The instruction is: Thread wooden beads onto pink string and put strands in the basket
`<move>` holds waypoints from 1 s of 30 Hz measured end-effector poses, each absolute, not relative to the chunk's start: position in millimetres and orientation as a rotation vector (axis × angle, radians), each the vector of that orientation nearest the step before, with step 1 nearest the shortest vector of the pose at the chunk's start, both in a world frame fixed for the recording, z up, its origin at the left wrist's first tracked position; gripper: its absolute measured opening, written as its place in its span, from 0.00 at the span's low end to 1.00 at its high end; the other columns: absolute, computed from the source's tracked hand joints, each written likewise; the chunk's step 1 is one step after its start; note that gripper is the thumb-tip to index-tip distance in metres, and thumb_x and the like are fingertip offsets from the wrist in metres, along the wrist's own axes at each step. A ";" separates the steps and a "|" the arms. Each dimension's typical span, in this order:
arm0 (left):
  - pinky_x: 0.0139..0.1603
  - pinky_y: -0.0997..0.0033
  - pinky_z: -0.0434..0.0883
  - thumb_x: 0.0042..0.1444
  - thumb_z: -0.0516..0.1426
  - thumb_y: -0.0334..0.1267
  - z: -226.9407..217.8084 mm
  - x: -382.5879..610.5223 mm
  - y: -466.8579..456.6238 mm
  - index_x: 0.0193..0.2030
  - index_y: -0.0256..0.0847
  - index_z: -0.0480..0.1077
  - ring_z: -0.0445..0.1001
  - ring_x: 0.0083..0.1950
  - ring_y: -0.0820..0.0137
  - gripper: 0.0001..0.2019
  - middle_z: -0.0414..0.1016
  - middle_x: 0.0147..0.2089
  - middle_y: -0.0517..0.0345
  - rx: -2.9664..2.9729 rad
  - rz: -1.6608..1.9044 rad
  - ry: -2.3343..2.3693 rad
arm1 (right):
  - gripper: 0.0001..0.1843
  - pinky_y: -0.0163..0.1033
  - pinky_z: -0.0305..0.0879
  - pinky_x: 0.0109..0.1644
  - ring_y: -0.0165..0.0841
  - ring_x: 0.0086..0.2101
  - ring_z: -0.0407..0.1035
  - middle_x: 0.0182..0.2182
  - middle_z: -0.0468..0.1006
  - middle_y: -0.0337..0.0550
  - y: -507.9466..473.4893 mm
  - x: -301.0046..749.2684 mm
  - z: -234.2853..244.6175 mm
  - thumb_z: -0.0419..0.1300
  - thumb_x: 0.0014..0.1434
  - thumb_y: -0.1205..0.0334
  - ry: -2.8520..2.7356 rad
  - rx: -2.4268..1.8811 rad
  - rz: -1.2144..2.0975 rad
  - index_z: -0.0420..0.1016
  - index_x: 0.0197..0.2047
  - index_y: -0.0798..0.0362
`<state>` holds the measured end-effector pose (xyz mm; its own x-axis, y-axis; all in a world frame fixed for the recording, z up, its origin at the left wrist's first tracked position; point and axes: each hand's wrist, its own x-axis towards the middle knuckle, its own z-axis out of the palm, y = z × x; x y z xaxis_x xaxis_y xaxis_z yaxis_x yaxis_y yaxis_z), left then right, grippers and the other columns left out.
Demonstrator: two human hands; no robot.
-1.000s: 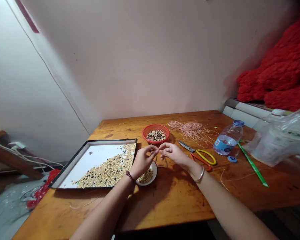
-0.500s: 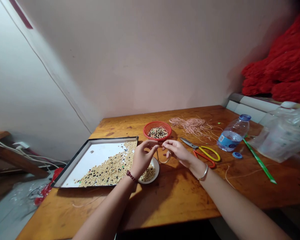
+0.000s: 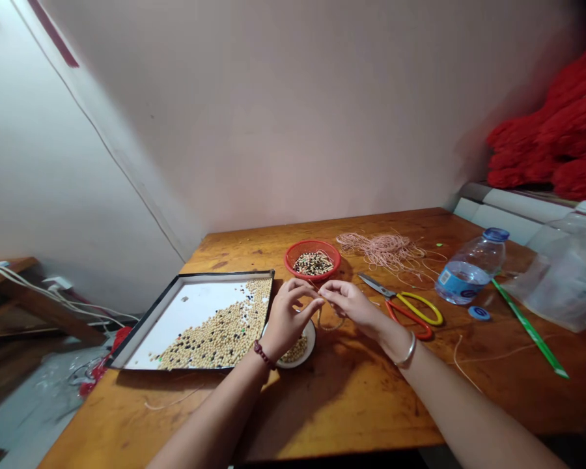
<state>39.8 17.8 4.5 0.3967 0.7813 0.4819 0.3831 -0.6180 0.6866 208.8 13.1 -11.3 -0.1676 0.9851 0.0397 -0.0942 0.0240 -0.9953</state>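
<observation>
My left hand (image 3: 292, 318) and my right hand (image 3: 355, 307) meet over the table, thumbs and forefingers pinched together at the fingertips. A thin cord strung with small pale beads (image 3: 331, 328) hangs in a loop below them, pinched between the fingers; its exact ends are hidden. Partly under my left hand stands a white dish (image 3: 313, 342) of pale beads. To the left lies a shallow black-edged tray (image 3: 176, 316) with a white bottom, its right part covered with cream and some dark beads. Just beyond my hands is a red plastic basket (image 3: 288, 263) of mixed beads.
Scissors (image 3: 422, 307) with red and yellow handles lie right of my hands, below a tangle of pink cord (image 3: 383, 249). Further right are a water bottle (image 3: 466, 280), its blue cap (image 3: 479, 313), a green strip (image 3: 532, 329) and a clear plastic bag (image 3: 561, 280).
My fingertips have drawn closer together, and the right hand has closed up around the cord. The whole view has shifted slightly, with things on the right now further right.
</observation>
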 end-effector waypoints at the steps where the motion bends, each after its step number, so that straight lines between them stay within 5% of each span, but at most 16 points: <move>1: 0.40 0.73 0.71 0.57 0.58 0.44 4.2 39.8 17.9 0.36 0.41 0.75 0.71 0.48 0.67 0.09 0.72 0.46 0.52 2.181 1.137 0.983 | 0.19 0.32 0.42 0.21 0.22 0.18 0.48 0.17 0.58 0.30 12.8 208.5 -10.4 0.62 0.50 0.46 -1.313 -1.048 1.324 0.72 0.31 0.55; 5: 0.40 0.73 0.72 0.57 0.59 0.44 3.0 40.2 18.9 0.36 0.42 0.76 0.71 0.49 0.67 0.09 0.72 0.49 0.51 2.124 1.152 0.948 | 0.20 0.33 0.43 0.22 0.23 0.20 0.49 0.18 0.61 0.33 10.2 207.6 -6.8 0.64 0.49 0.46 -1.424 -1.063 1.262 0.74 0.31 0.57; 12: 0.33 0.75 0.69 0.56 0.58 0.47 -0.7 41.1 18.6 0.35 0.40 0.76 0.75 0.38 0.69 0.13 0.78 0.37 0.53 2.058 1.176 1.036 | 0.19 0.33 0.37 0.21 0.21 0.18 0.43 0.16 0.54 0.29 6.4 208.5 -11.1 0.63 0.49 0.48 -1.337 -0.981 1.450 0.75 0.35 0.58; 17: 0.31 0.76 0.68 0.55 0.59 0.48 -2.1 42.4 18.3 0.34 0.40 0.76 0.75 0.38 0.69 0.13 0.78 0.35 0.55 2.019 1.155 1.068 | 0.13 0.33 0.35 0.20 0.21 0.17 0.42 0.15 0.55 0.30 9.7 212.2 -15.0 0.62 0.47 0.53 -1.262 -0.950 1.503 0.71 0.25 0.56; 22: 0.35 0.74 0.71 0.52 0.62 0.47 0.8 41.4 19.9 0.40 0.38 0.74 0.76 0.38 0.69 0.15 0.78 0.39 0.53 1.953 1.147 1.008 | 0.23 0.34 0.41 0.21 0.22 0.17 0.49 0.16 0.62 0.35 9.9 214.5 -11.5 0.57 0.52 0.44 -1.472 -0.975 1.339 0.68 0.21 0.55; 26: 0.30 0.77 0.69 0.52 0.62 0.46 2.8 40.3 18.3 0.45 0.40 0.72 0.76 0.37 0.70 0.17 0.78 0.39 0.53 1.996 1.150 0.983 | 0.25 0.33 0.41 0.22 0.23 0.18 0.50 0.16 0.59 0.34 7.5 213.0 -9.3 0.61 0.49 0.41 -1.563 -1.087 1.232 0.67 0.20 0.55; 30: 0.35 0.73 0.71 0.54 0.61 0.44 2.8 39.9 15.7 0.47 0.43 0.71 0.77 0.37 0.70 0.15 0.79 0.37 0.56 2.135 1.124 1.022 | 0.28 0.34 0.41 0.22 0.23 0.18 0.49 0.14 0.59 0.34 8.4 211.6 -11.6 0.59 0.49 0.37 -1.494 -1.114 1.278 0.64 0.17 0.55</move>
